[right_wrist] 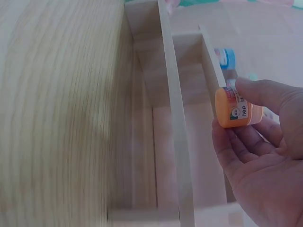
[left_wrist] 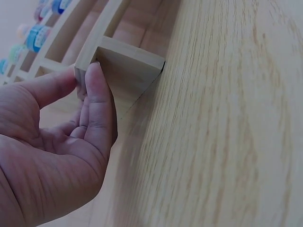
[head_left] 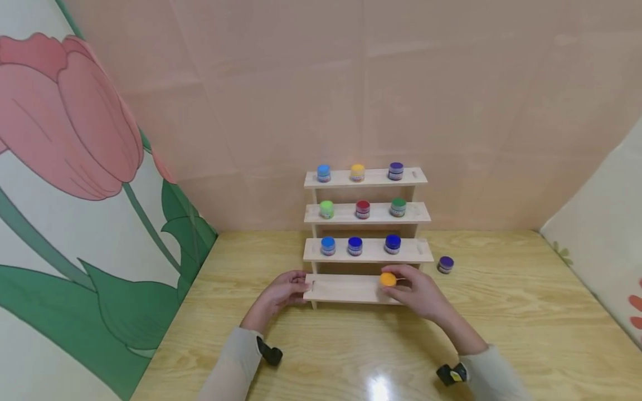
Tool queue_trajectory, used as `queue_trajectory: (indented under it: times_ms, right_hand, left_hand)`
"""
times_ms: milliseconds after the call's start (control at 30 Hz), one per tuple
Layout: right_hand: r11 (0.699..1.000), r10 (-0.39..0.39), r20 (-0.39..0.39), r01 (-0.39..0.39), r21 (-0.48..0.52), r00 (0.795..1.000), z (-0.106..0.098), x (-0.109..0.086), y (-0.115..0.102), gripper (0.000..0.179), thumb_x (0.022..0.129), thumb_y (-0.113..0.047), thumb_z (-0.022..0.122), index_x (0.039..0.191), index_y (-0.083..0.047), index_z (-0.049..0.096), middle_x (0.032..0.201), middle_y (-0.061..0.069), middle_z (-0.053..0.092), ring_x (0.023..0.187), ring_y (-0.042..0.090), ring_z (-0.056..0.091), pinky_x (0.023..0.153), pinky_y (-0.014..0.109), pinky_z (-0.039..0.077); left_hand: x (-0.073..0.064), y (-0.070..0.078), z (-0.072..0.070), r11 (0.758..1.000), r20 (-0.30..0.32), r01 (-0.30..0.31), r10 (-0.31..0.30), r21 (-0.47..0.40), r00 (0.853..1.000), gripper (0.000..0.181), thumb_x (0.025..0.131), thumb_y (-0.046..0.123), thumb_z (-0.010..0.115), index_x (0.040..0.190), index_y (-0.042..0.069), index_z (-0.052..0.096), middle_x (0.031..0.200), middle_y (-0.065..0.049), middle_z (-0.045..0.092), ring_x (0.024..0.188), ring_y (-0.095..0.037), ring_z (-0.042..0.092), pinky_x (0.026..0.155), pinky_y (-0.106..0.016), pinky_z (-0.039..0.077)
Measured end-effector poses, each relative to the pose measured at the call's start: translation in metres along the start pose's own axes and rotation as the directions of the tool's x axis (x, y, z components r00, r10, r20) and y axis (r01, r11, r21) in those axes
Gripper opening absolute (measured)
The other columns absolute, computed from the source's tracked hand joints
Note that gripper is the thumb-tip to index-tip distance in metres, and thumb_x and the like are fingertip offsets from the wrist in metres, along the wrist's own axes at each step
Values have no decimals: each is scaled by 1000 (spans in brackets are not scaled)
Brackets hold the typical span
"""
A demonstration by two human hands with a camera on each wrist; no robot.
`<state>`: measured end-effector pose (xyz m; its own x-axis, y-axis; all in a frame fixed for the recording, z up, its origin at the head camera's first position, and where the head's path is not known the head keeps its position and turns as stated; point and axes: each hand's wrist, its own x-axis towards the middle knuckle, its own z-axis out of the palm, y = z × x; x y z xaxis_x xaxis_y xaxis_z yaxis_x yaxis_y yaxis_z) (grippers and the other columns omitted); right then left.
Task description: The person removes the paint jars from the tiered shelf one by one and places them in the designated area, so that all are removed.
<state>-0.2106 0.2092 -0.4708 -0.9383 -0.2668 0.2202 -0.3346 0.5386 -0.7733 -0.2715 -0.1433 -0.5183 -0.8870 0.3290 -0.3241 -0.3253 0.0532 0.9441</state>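
At the left end of the lowest board of a tiered wooden display rack (head_left: 341, 288), my left hand (head_left: 282, 291) pinches the board's edge between thumb and fingers. The left wrist view shows this board end (left_wrist: 84, 71) between the fingertips. My right hand (head_left: 420, 291) holds an orange paint jar (head_left: 388, 279) by its sides, over the right part of that same lowest board. From the right wrist, the jar's printed label (right_wrist: 240, 108) shows, with the thumb on one side and fingers on the other.
Three small paint jars stand on each upper tier, among them a red jar (head_left: 363, 209), a green jar (head_left: 398, 207) and a yellow jar (head_left: 357, 172). A purple jar (head_left: 445, 264) sits on the wooden table (head_left: 501, 289) right of the rack. Behind is a pinkish wall (head_left: 271, 111).
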Motion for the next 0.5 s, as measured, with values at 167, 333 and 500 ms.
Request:
queue_trajectory:
  times_ms: [167,333,500]
  right_hand:
    - [999,-1,-13,0,-43,1000,-16,-10,7,36,91,-17,77,125,-10,67,126,12,66,112,30,65,91,39,58]
    - [998,-22,-33,20,-62,999,-31,-18,13,36,91,-17,77,125,-8,67,126,14,66,111,32,65,90,38,58]
    - [995,-29,-52,24,-93,998,-43,-26,23,37,92,-19,77,125,-7,67,126,14,66,111,30,65,90,32,58]
  left_hand:
    - [0,0,-1,1000,-1,0,0,4,1000,50,97,4,65,143,-6,47,110,-9,61,88,-18,64,68,-26,58]
    - [0,0,-1,1000,-4,2,-2,-2,1000,50,97,4,65,142,-6,47,109,-8,60,87,-17,64,68,-26,57]
    - [-1,0,0,1000,-2,-3,3,-3,1000,49,97,4,64,142,-7,47,109,-9,60,87,-17,64,68,-26,57]
